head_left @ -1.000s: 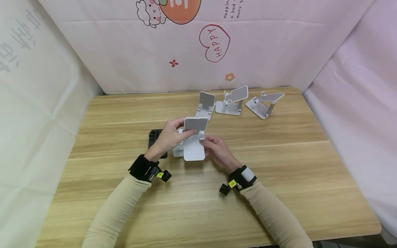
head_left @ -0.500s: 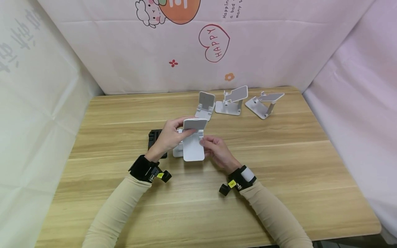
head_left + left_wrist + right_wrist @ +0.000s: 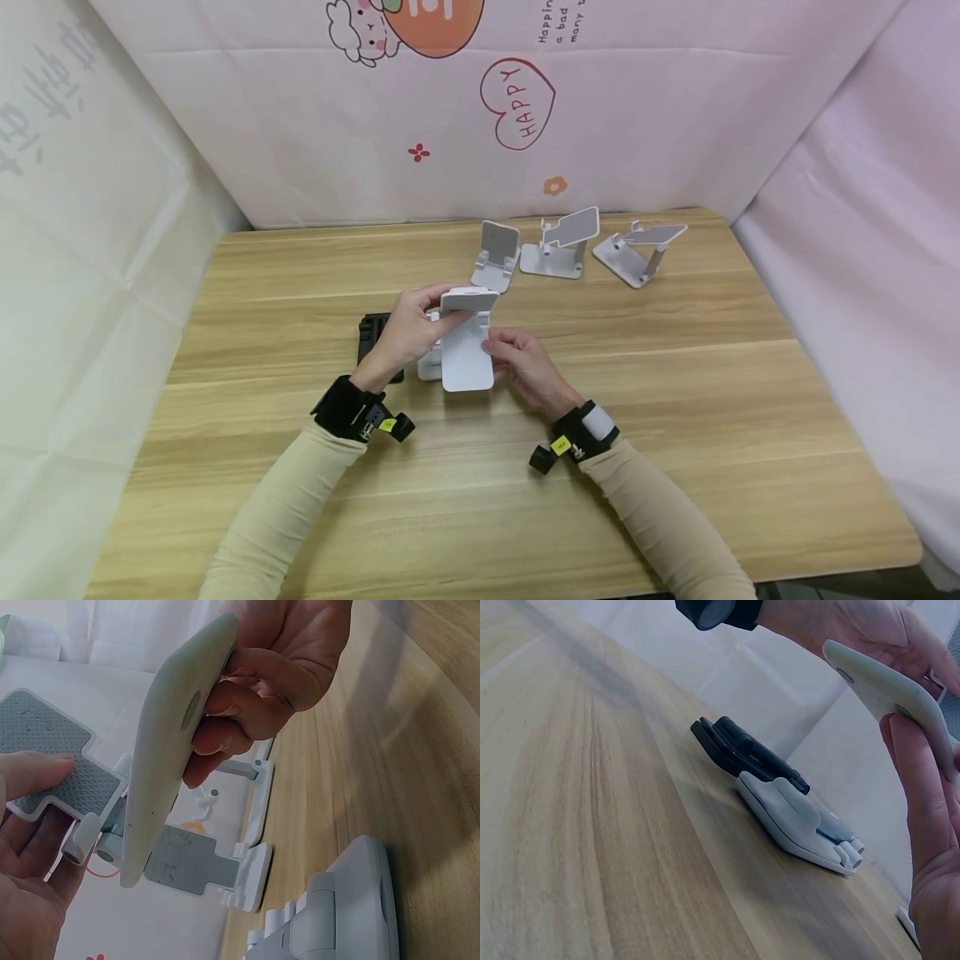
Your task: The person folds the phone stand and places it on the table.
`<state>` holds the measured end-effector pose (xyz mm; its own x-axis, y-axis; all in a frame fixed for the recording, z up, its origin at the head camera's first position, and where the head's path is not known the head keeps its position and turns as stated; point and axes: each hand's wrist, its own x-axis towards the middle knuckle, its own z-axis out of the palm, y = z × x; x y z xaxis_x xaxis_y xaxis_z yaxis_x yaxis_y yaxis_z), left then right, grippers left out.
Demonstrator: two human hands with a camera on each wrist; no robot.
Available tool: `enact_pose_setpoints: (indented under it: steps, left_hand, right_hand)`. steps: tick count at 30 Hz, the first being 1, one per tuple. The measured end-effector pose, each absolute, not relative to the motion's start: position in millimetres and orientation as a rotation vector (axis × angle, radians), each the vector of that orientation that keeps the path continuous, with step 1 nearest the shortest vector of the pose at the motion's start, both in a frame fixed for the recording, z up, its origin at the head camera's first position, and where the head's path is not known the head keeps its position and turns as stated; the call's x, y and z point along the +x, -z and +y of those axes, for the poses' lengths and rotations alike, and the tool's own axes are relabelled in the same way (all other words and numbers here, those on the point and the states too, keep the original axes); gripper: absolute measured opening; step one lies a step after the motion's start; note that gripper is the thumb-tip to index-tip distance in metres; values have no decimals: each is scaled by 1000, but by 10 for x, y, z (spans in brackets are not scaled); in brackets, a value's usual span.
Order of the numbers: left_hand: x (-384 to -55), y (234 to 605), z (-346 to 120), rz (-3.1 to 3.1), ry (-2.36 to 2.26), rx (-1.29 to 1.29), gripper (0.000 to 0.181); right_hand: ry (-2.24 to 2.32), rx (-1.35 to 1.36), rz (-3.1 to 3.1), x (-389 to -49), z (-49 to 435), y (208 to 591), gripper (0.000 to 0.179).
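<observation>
A white phone stand (image 3: 467,360) is held above the table, its base plate facing the head camera and its grey-padded plate bent at the hinge. My left hand (image 3: 408,329) pinches the padded plate; in the left wrist view its thumb presses on the grey pad (image 3: 82,791). My right hand (image 3: 528,367) grips the right edge of the base, its fingers behind the plate (image 3: 176,742) in the left wrist view. Beneath and to the left, a folded white phone stand (image 3: 795,817) lies on the table, partly hidden in the head view. Beside it lies a folded black phone stand (image 3: 742,750).
Three unfolded stands stand along the back of the wooden table (image 3: 675,433): a left one (image 3: 497,254), a middle one (image 3: 562,246) and a right one (image 3: 637,254). A printed white cloth (image 3: 337,142) hangs behind the table, with white cloth at both sides.
The grey-padded plate of the held stand has tilted at its hinge, so less of its pad shows in the head view. Both hands stay in nearly the same place.
</observation>
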<state>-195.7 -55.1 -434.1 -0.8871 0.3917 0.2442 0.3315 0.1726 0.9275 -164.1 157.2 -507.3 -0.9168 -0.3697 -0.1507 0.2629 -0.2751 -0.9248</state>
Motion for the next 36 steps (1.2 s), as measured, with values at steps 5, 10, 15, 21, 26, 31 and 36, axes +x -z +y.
enact_pose_setpoints:
  steps: [5, 10, 15, 21, 26, 31, 36]
  left_hand:
    - [-1958, 4353, -554, 2372, -1855, 746, 36]
    - [-1951, 4361, -556, 2392, -1839, 748, 37]
    - [-1937, 4363, -548, 2436, -1844, 816, 41]
    - [-1905, 4270, -509, 2639, -1811, 1124, 47]
    - [-1879, 4095, -468, 2917, -1625, 1440, 32]
    - [-1838, 3972, -452, 3140, -1319, 1535, 23]
    - [-1802, 3932, -451, 3206, -1148, 1514, 16]
  right_hand:
    - [2224, -131, 1601, -1641, 1566, 5082, 15]
    - [2239, -110, 1574, -1639, 1548, 5087, 16]
    - [2255, -102, 1557, -1629, 1539, 5089, 16]
    - [2253, -99, 1588, -1625, 1555, 5107, 16]
    - [2245, -78, 1621, -1633, 1571, 5121, 25]
    - [2243, -76, 1633, -1651, 1580, 5142, 29]
    - [2238, -80, 1638, -1666, 1576, 5150, 24]
